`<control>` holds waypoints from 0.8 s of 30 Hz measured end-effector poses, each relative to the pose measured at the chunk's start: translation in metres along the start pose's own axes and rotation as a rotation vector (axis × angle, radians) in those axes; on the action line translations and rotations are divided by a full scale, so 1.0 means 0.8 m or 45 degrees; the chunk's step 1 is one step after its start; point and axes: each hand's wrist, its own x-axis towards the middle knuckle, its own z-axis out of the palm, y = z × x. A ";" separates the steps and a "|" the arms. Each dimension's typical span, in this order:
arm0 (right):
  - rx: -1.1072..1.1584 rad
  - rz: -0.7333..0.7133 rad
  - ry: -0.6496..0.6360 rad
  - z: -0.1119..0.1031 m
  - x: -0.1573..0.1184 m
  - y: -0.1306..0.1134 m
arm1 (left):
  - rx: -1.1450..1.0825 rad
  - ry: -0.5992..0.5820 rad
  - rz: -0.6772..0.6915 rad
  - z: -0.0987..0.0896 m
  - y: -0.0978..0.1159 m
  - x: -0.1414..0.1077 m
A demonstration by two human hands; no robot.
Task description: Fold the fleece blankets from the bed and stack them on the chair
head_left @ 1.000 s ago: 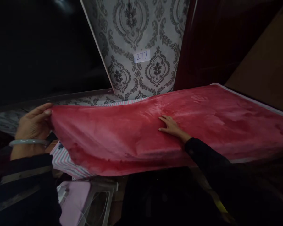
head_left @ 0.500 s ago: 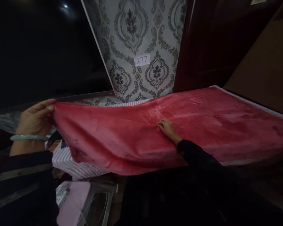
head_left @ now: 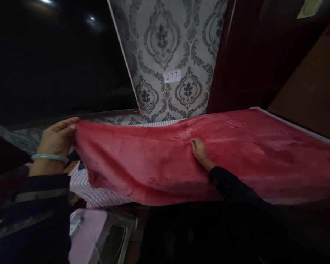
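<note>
Blanket (head_left: 159, 161) spans the frame from left of center to the right edge, its long axis running left to right. Its right part lies flat; its left part is raised and slopes to the left hand (head_left: 56, 137). From this grip, the blanket lies entirely toward the right of the frame. Left grip: thumb and fingers pinched together on the upper-left corner. Right hand (head_left: 200, 150): nearer the middle, fingers curled and apparently closed on a small fold, with creases gathering there.

Surface: covered by the blanket; type cannot be determined. Striped cloth (head_left: 90, 192) is exposed below the raised corner and as a thin strip along the back edge.

Room: a dark screen (head_left: 57, 62) fills the upper left. A dark red panel (head_left: 253, 66) stands at upper right; patterned wall (head_left: 156, 36) shows between them. A pink panel (head_left: 89, 234) sits at lower left, below the striped cloth. Smallest items: bracelet (head_left: 50, 157) on the left wrist; label (head_left: 172, 76), marked 277, on the wall.
</note>
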 end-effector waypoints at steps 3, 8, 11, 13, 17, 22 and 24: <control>0.038 0.002 0.208 -0.038 0.019 0.002 | 0.071 -0.001 -0.053 -0.009 -0.022 0.006; -0.049 -0.075 0.347 -0.116 0.054 -0.013 | 0.294 -0.122 -0.037 -0.016 -0.052 0.008; -0.144 -0.097 0.349 -0.161 0.067 -0.031 | 0.519 -0.190 0.066 -0.011 -0.052 0.004; -0.200 -0.111 0.347 -0.190 0.074 -0.041 | 0.682 -0.138 0.163 -0.006 -0.044 0.001; -0.387 -0.111 0.381 -0.246 0.092 -0.058 | 0.858 0.097 0.361 0.000 -0.014 -0.003; -0.539 -0.081 0.492 -0.317 0.110 -0.094 | 0.715 0.242 0.580 0.003 0.046 -0.012; -0.563 -0.062 0.522 -0.334 0.110 -0.103 | 0.601 0.220 0.566 0.008 0.063 -0.019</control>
